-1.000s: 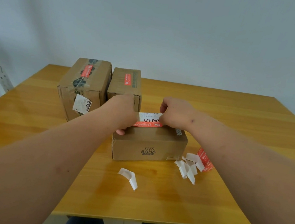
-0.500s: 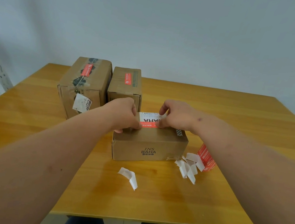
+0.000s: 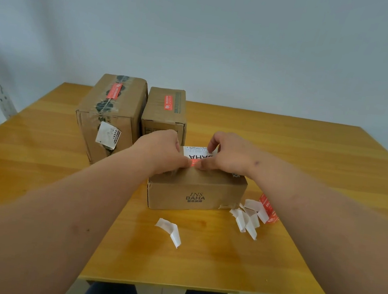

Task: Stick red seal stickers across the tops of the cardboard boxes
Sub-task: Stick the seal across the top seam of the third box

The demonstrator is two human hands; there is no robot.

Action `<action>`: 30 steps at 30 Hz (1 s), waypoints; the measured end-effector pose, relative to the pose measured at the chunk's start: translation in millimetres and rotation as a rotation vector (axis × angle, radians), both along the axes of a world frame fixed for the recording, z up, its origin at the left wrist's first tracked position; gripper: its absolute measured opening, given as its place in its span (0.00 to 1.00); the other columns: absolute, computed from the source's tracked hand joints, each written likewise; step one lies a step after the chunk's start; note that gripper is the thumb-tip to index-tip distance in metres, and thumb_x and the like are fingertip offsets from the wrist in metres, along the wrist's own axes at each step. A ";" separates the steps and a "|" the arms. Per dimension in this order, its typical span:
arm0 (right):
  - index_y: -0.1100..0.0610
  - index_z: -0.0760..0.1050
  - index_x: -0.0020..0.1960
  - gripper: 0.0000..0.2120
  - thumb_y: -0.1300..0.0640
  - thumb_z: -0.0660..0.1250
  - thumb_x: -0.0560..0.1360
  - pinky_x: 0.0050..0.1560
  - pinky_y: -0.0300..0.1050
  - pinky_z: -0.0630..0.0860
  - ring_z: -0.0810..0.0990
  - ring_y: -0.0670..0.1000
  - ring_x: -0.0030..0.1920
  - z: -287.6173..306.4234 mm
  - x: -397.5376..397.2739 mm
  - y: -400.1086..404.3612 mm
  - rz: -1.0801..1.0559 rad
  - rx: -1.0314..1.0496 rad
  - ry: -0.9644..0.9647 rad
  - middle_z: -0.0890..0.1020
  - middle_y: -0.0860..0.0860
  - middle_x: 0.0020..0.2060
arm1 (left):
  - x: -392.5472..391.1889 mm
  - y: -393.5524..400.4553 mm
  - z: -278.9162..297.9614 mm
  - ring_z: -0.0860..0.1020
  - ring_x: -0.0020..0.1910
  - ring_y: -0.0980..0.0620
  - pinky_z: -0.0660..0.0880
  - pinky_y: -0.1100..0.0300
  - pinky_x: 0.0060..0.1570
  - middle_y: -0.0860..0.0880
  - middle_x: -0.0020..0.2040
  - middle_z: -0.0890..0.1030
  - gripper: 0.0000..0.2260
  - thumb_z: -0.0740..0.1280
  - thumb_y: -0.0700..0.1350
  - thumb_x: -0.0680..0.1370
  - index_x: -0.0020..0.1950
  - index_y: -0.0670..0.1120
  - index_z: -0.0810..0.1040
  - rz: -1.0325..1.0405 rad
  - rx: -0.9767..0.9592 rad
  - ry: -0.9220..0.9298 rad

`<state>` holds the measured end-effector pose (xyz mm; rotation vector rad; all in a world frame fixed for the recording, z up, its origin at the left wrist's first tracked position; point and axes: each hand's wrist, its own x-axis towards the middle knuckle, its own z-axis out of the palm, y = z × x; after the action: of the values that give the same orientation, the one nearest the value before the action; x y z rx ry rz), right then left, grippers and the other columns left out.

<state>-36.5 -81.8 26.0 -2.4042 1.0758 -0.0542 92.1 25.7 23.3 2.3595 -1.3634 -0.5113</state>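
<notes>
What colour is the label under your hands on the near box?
White with black lettering, on the near box; head view.

Soft, even daylight fills the scene, neither dim nor harsh. The wall (image 3: 225, 40) is a flat pale grey, darkening slightly toward the upper corners. The table (image 3: 308, 161) carries a mild sheen, brightest along its far half, without hard glare. Shadows are faint and blurred: a thin one under the near box (image 3: 194, 195) and small ones beneath the paper scraps (image 3: 170, 232). The wide lens bends the table edges and swells the forearms at the lower corners. Focus is fair in the middle, where the box print can be read; the small sticker text is too soft to read.
</notes>
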 end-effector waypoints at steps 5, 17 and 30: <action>0.51 0.74 0.51 0.09 0.59 0.69 0.73 0.39 0.39 0.69 0.73 0.50 0.48 -0.9 -8.0 -10.4 -0.050 0.107 -0.128 0.73 0.44 0.42 | 6.8 1.4 -2.4 0.75 0.44 0.51 0.77 0.59 0.37 0.52 0.44 0.75 0.05 0.67 0.42 0.76 0.48 0.51 0.73 0.037 -0.023 0.122; 0.53 0.75 0.51 0.07 0.58 0.68 0.74 0.50 0.44 0.73 0.74 0.50 0.51 -1.8 -9.4 -7.1 -0.052 0.043 -0.115 0.76 0.48 0.49 | 16.4 1.9 -12.2 0.75 0.41 0.48 0.77 0.58 0.31 0.50 0.47 0.73 0.09 0.64 0.38 0.75 0.51 0.50 0.71 0.178 -0.156 0.205; 0.42 0.63 0.67 0.38 0.39 0.76 0.61 0.67 0.58 0.64 0.60 0.53 0.68 6.7 -34.8 13.2 0.231 -0.135 0.241 0.64 0.45 0.68 | 14.1 44.0 -16.9 0.55 0.75 0.46 0.58 0.46 0.73 0.51 0.75 0.60 0.35 0.72 0.63 0.68 0.71 0.55 0.64 -0.233 0.059 -0.223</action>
<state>-71.4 -68.6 32.7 -2.6943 0.9115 0.2557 106.3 69.7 6.5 2.3750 -1.7598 -0.3628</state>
